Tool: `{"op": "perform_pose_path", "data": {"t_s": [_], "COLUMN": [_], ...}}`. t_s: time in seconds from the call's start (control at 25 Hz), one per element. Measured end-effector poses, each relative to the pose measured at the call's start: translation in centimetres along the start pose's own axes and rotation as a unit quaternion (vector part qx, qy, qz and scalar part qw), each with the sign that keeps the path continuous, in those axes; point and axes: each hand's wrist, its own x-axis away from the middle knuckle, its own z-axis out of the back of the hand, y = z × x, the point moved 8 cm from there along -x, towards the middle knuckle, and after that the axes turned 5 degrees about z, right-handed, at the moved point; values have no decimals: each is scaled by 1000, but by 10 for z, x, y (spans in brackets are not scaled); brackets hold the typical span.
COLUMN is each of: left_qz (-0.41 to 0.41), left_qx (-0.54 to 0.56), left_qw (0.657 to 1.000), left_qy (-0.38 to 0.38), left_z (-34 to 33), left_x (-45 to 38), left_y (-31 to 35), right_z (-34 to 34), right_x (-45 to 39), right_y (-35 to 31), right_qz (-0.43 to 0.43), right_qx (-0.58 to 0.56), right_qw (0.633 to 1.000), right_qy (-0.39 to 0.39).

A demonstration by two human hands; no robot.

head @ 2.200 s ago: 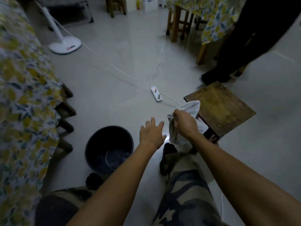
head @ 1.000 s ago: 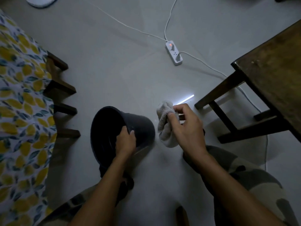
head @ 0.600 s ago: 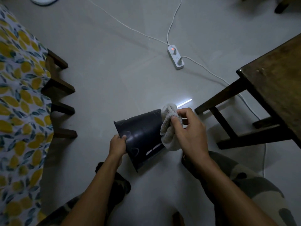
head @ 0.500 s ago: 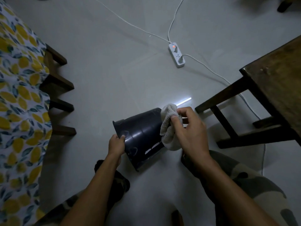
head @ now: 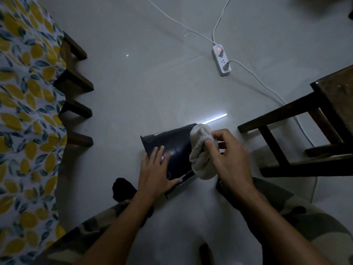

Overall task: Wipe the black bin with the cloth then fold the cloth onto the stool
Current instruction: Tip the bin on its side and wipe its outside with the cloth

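The black bin (head: 172, 144) lies on its side on the pale floor, its base pointing right and its rim toward my knees. My left hand (head: 157, 172) rests flat on the bin's wall with fingers spread, steadying it. My right hand (head: 231, 159) grips a bunched white cloth (head: 201, 150) and presses it against the bin's base end. The wooden stool (head: 332, 96) stands at the right, with only part of its dark seat and legs in view.
A white power strip (head: 221, 60) with a red light and trailing cables lies on the floor beyond the bin. A lemon-print tablecloth (head: 24, 104) hangs at the left over dark wooden legs (head: 74, 83). My camouflage trouser knees (head: 286, 211) frame the bottom.
My left hand has shifted from gripping the bin's rim to lying flat on its side. The bin went from upright to tipped on its side, and the cloth now sits against its base.
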Motion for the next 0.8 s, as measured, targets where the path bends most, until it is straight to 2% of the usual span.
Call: {"op": "perform_pose_path", "data": {"t_s": [0.08,0.24,0.36,0.48,0.6,0.72,0.8], "left_qz": [17,76,84,60,19,-13,-23], "left_qx": [-8,24,37,18,-48,-120,-128], "left_qw": [1000,996,994,998,996,985,983], "left_qy": [-11,48,58,1,-74,-120,-126], "left_z": [-6,29,42,29,22,27,28], "left_x": [-7,-41,-55,-58,-69,-92,-108], "left_y": [-2,-26,-34,-33,-42,-55,-60], "right_z": [-1,-3,-6,-9,-30,-80,-125], "right_x": [0,-1,-2,4,13,14,8], "right_y": [1,4,6,8,2,-3,3], "right_qz": [2,-1,1,8,52,124,147], "right_qx": [-2,5,15,20,35,69,90], "right_qw": [1000,1000,1000,1000,998,989,983], "right_qy": [-4,-3,-5,-6,-19,-41,-67]}}
